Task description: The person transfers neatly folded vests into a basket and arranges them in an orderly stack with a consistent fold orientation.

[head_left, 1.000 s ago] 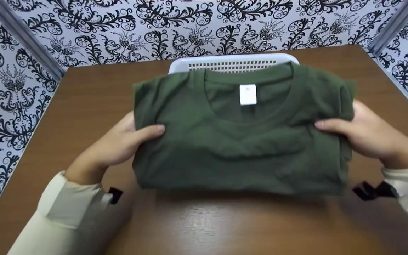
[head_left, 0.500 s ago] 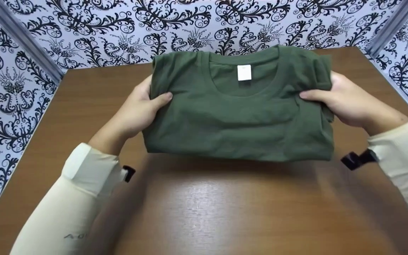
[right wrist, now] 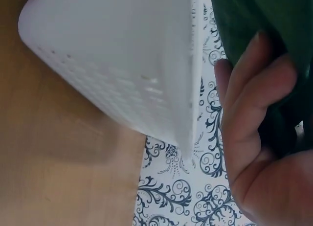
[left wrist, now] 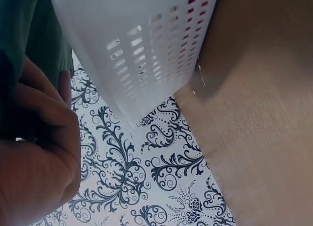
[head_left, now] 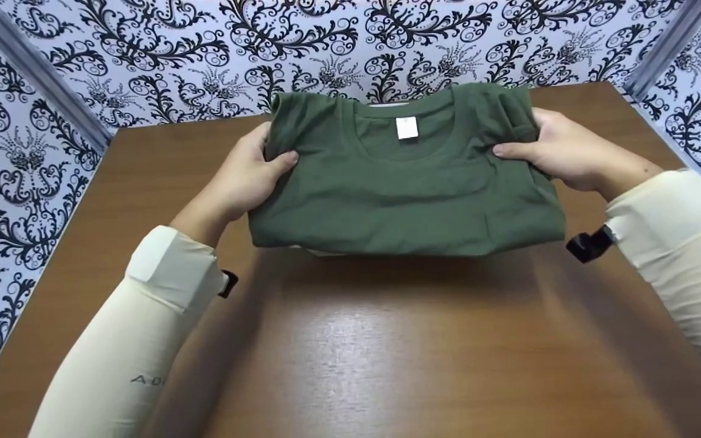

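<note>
A folded dark green T-shirt (head_left: pixel 399 201), neckline and white label (head_left: pixel 407 128) facing up, is held out between both hands. My left hand (head_left: pixel 250 173) grips its left side, thumb on top and fingers underneath. On the opposite side my right hand (head_left: pixel 575 152) grips the shirt the same way. Beneath the shirt stands a white plastic basket (left wrist: pixel 132 45), mostly hidden in the head view. Both wrist views show the hands level with or above the basket's rim, and its perforated side wall (right wrist: pixel 117 89) appears in the right wrist view.
The basket rests on a brown wooden table (head_left: pixel 350 347). Patterned black-and-white panels (head_left: pixel 216 55) close off the back and both sides. Something red shows through the basket's holes (left wrist: pixel 198 13) in the left wrist view.
Both hands have carried the T-shirt away from the body toward the back of the table, over the basket. The basket's rim, visible earlier behind the shirt, is now almost wholly covered.
</note>
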Tool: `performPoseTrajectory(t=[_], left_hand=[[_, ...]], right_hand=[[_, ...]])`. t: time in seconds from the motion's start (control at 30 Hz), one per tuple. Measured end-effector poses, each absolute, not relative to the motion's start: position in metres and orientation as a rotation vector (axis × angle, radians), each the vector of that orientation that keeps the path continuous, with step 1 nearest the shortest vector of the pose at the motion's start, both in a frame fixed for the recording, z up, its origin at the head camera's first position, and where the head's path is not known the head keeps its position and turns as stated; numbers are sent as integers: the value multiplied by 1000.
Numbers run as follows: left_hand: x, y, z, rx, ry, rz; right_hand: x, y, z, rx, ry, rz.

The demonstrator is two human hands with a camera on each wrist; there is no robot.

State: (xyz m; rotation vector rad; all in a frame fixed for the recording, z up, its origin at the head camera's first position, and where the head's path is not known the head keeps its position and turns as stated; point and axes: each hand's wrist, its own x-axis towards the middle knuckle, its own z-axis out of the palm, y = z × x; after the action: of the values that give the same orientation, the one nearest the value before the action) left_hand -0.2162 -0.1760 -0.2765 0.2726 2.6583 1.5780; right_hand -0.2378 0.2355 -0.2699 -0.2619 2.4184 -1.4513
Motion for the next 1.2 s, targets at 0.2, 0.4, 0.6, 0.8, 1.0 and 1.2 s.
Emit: performPoseTrajectory(t=[0.2,0.4,0.6,0.8,1.0,1.2], left_hand=[[-225,-175,-280,241,2750,1466],[-238,-177,-288,200,2845,1342],[-244,-173,-296,203,2963,1203],[-246,-165,-297,192,3051,1046],[-246,-158,-293,122,3085,936],[-246,-150,-292,71,3155,727]], right_hand=[[-249,228,-275,-285,2572,-1292],[-257,219,-280,-310,2764,-1029],[-263,206,-286,-407,2967,-756],[-265,198,-289,-442,3071,-526],[-263,194,-288,-399,3088,-337],[-263,192,-287,-334,3098,-185]])
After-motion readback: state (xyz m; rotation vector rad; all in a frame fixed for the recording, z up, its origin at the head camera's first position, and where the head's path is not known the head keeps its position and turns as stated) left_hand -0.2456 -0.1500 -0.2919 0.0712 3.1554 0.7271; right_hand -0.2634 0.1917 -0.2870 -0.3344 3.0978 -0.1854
